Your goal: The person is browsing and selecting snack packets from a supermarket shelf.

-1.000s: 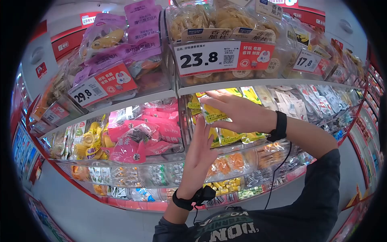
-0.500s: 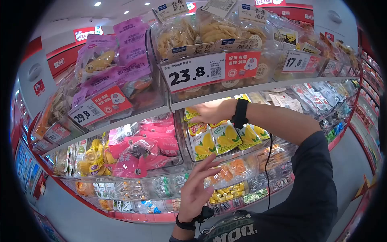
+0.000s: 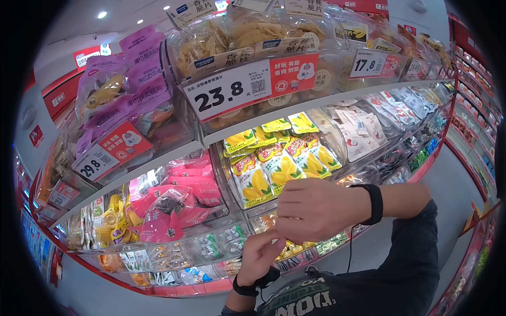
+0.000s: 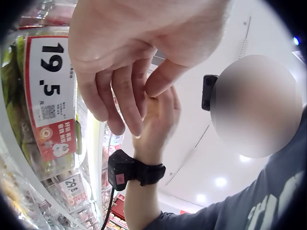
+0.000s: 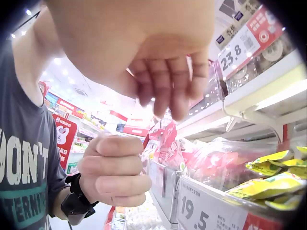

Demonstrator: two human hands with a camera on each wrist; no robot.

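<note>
Yellow-and-white packets with mango pictures (image 3: 282, 168) lie overlapping in a clear bin on the second shelf. My right hand (image 3: 319, 208) is in front of that bin, back up, its fingers loosely bent. Just below and left of it is my left hand (image 3: 258, 255), fingertips close to the right hand's fingers and overlapping them in the head view. The left wrist view shows the left hand's bent fingers (image 4: 122, 96) with nothing in them. Loosely curled fingers of the right hand (image 5: 165, 84) are bare too in the right wrist view.
Pink bags (image 3: 182, 203) fill the bin to the left. Above, a shelf edge (image 3: 253, 129) overhangs the mango packets, and a 23.8 price card (image 3: 226, 100) fronts banana chips (image 3: 263, 31). White pouches (image 3: 358, 126) lie to the right. A cable (image 3: 350, 255) hangs from the right wrist.
My right hand has come out of the mango packet bin, down towards my body, beside the left hand. The left hand's spread fingers have curled. The packets stay in the bin; the view has shifted.
</note>
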